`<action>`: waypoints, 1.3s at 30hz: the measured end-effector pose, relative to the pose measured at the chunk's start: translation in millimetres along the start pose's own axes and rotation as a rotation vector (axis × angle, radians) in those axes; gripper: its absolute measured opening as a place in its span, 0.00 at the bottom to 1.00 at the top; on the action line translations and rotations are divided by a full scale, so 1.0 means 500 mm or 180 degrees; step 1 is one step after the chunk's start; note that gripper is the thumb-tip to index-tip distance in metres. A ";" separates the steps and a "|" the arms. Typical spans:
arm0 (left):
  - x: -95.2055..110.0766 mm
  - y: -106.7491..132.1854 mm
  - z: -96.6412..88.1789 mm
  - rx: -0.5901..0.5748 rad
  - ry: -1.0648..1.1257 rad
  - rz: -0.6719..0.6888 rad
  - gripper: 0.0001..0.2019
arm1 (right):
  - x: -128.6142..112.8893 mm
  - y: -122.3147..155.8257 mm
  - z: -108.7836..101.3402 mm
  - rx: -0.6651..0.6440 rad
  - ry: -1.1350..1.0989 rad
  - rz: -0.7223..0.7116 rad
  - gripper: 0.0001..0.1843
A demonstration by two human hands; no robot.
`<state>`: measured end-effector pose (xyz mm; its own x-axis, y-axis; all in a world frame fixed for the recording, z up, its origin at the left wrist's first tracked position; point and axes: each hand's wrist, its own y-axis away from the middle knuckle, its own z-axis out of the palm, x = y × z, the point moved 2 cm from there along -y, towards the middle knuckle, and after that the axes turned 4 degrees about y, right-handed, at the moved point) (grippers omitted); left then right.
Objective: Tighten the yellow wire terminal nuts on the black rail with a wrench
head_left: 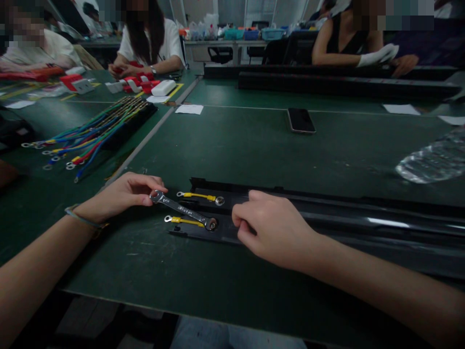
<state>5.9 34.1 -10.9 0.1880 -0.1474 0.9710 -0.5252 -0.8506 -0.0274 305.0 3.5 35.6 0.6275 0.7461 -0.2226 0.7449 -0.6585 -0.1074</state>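
My left hand [132, 190] pinches one end of a silver combination wrench [183, 210] between thumb and fingers. The wrench's other end sits around a nut [212, 225] on a long black channel [232, 232]. Two short yellow wires with ring terminals are fixed there: the far wire [198, 196] ends at a round bolt head [220, 200], and the near wire [187, 221] runs under the wrench to the nut. My right hand [271, 225] is curled over the channel, right of the bolts. Whatever its fingers may hold is hidden.
Bundled coloured cables [105, 128] with ring terminals lie at left. A phone [301, 120] rests beyond the channel, and a clear plastic bottle [432, 157] lies at right. Across the table [236, 145], people sit by red and white parts [136, 85] and long black bars [327, 85].
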 end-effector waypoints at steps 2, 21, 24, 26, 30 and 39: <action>0.004 -0.002 0.005 -0.0098 0.0158 0.0013 0.07 | 0.001 0.000 0.000 0.0000 0.0005 0.0010 0.06; 0.038 0.000 0.045 -0.1198 0.0405 0.0054 0.10 | 0.002 0.000 0.003 0.0078 -0.0050 -0.0026 0.05; 0.038 -0.001 0.043 -0.1080 0.0463 0.0045 0.10 | 0.002 0.000 0.003 0.0074 -0.0056 -0.0033 0.06; 0.035 -0.001 0.039 -0.0920 0.0505 0.0053 0.09 | 0.002 0.000 0.003 0.0075 -0.0060 -0.0046 0.06; 0.021 0.000 0.023 -0.0611 0.0482 0.0093 0.09 | 0.002 -0.001 0.004 0.0069 -0.0055 -0.0043 0.06; 0.002 0.003 0.003 -0.0113 0.0107 -0.0105 0.08 | 0.001 0.000 0.003 0.0068 -0.0024 -0.0028 0.06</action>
<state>6.4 31.8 -10.4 0.1781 -0.1021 0.9787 -0.5484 -0.8361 0.0125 305.0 3.6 34.1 0.6191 0.7512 -0.2290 0.7453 -0.6539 -0.1302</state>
